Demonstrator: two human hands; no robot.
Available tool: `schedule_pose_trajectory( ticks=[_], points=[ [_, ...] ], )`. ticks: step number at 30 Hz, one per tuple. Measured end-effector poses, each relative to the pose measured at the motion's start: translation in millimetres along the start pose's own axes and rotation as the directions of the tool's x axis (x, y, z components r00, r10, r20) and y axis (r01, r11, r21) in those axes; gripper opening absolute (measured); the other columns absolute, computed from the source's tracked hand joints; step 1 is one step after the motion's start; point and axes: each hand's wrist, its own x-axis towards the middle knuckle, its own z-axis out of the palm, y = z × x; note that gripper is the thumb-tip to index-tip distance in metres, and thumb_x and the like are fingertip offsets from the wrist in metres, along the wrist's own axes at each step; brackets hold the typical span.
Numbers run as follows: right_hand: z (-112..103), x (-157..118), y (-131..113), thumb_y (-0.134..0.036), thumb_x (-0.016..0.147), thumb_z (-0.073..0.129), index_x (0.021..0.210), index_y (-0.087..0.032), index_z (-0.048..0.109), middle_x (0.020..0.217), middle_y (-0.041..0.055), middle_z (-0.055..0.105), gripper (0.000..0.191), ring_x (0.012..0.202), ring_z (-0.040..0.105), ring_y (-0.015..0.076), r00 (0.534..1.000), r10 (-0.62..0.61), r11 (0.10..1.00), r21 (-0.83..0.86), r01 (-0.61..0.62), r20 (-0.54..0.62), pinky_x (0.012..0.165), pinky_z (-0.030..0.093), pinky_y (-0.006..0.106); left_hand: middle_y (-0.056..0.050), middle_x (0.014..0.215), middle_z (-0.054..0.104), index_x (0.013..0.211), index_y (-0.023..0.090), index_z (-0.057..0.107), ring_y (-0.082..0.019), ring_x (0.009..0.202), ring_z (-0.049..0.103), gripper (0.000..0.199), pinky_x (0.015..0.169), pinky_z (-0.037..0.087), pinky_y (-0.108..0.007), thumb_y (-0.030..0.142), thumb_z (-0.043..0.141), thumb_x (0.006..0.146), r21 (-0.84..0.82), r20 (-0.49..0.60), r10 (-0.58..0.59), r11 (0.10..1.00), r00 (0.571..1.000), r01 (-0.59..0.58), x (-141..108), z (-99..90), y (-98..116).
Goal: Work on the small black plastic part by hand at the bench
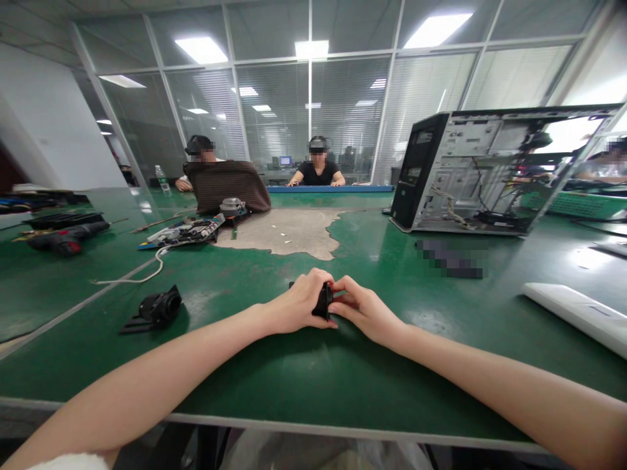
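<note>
A small black part (322,302), mostly covered by my fingers, is held just above the green table in front of me. My left hand (304,301) wraps over it from the left, thumb and fingers closed round its body. From the right, my right hand (365,308) pinches the part's right end with bent fingers. Its exact kind is hidden by the grip. To the left of my left forearm lies a black plastic assembly (159,308) with a round, lens-like end and a flat plate, touched by neither hand.
An opened computer case (490,173) stands at the right, near a white panel (582,313). Circuit boards (189,232) with a white cable and a cordless drill (68,238) lie at the left. A brown chair back (228,183) rises beyond. Other people (318,171) sit across the table.
</note>
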Motion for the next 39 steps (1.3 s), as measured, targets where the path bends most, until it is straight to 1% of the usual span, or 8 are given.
schedule_pose_trajectory(
  ticks=[3,7,12,19,25,29,34,39],
  points=[
    [1.0,-1.5,0.2,-0.026,0.08,0.056,0.094,-0.021,0.046,0.084,0.0018,0.063,0.017,0.078,0.064,0.0173,1.0,-0.014,1.0,0.002,0.014,0.005,0.07,0.05,0.03,-0.008,0.102,0.046,0.11,0.02,0.031,-0.024,0.088,0.049,0.062,0.075,0.043,-0.039,0.043,0.068,0.066,0.025,-0.003,-0.02,0.999,1.0,0.02,0.3,3.0,-1.6],
    [0.0,-2.2,1.5,-0.025,0.08,0.057,0.098,-0.021,0.046,0.099,0.0039,0.06,0.022,0.085,0.064,0.0175,0.998,-0.012,0.994,0.113,0.006,0.055,0.073,0.051,0.03,-0.008,0.102,0.046,0.111,0.019,0.029,-0.024,0.089,0.049,0.065,0.077,0.043,-0.038,0.041,0.069,0.065,0.062,-0.048,-0.014,0.998,0.999,0.017,0.8,8.4,-5.0],
    [-1.3,-1.5,2.3,-0.021,0.075,0.062,0.097,-0.022,0.045,0.091,0.0023,0.061,0.028,0.085,0.064,0.0182,0.999,0.008,0.997,0.072,-0.01,0.036,0.079,0.052,0.036,-0.009,0.101,0.047,0.109,0.019,0.029,-0.024,0.088,0.049,0.062,0.078,0.043,-0.038,0.04,0.068,0.066,0.107,-0.067,0.027,0.994,0.997,-0.02,0.0,10.8,-6.2],
    [-2.3,-4.1,3.9,-0.018,0.074,0.064,0.101,-0.022,0.047,0.099,0.0039,0.057,0.032,0.091,0.062,0.0188,0.997,-0.068,0.997,-0.047,0.069,0.021,0.085,0.051,0.036,-0.008,0.1,0.048,0.108,0.018,0.029,-0.023,0.087,0.049,0.062,0.078,0.043,-0.038,0.039,0.069,0.066,0.115,-0.09,0.029,0.993,0.996,-0.019,-0.9,12.1,-5.9],
    [-1.9,-1.8,1.3,-0.027,0.081,0.056,0.093,-0.019,0.047,0.087,0.0021,0.06,0.017,0.082,0.063,0.0171,1.0,0.004,0.997,0.072,-0.005,0.011,0.075,0.052,0.033,-0.009,0.101,0.048,0.108,0.018,0.029,-0.024,0.088,0.05,0.062,0.077,0.043,-0.038,0.041,0.068,0.066,0.128,-0.102,0.041,0.991,0.994,-0.028,-0.7,13.1,-5.8],
    [-1.0,1.6,1.9,-0.028,0.079,0.058,0.094,-0.02,0.046,0.094,0.0028,0.058,0.021,0.087,0.062,0.0172,1.0,0.005,0.992,0.125,-0.005,0.004,0.076,0.05,0.031,-0.009,0.1,0.048,0.11,0.017,0.028,-0.024,0.087,0.05,0.063,0.076,0.043,-0.038,0.042,0.067,0.066,0.135,-0.097,0.036,0.991,0.995,-0.023,-0.2,13.3,-6.0],
    [-1.9,-0.1,0.1,-0.025,0.082,0.054,0.097,-0.02,0.044,0.087,0.0024,0.058,0.02,0.077,0.062,0.0161,0.999,-0.001,1.0,0.017,0.001,0.046,0.07,0.051,0.031,-0.009,0.099,0.047,0.108,0.018,0.029,-0.024,0.086,0.05,0.063,0.075,0.044,-0.037,0.042,0.068,0.066,0.15,-0.098,0.043,0.988,0.994,-0.028,-0.3,12.2,-4.4],
    [-2.1,-2.3,-0.9,-0.023,0.079,0.057,0.096,-0.02,0.044,0.089,0.0022,0.056,0.021,0.081,0.062,0.0162,0.998,-0.04,0.999,-0.019,0.041,0.043,0.074,0.05,0.031,-0.008,0.097,0.048,0.106,0.017,0.029,-0.022,0.084,0.049,0.059,0.074,0.043,-0.036,0.039,0.067,0.067,0.158,-0.101,0.05,0.987,0.994,-0.033,-0.5,11.8,-3.4]
  ],
)
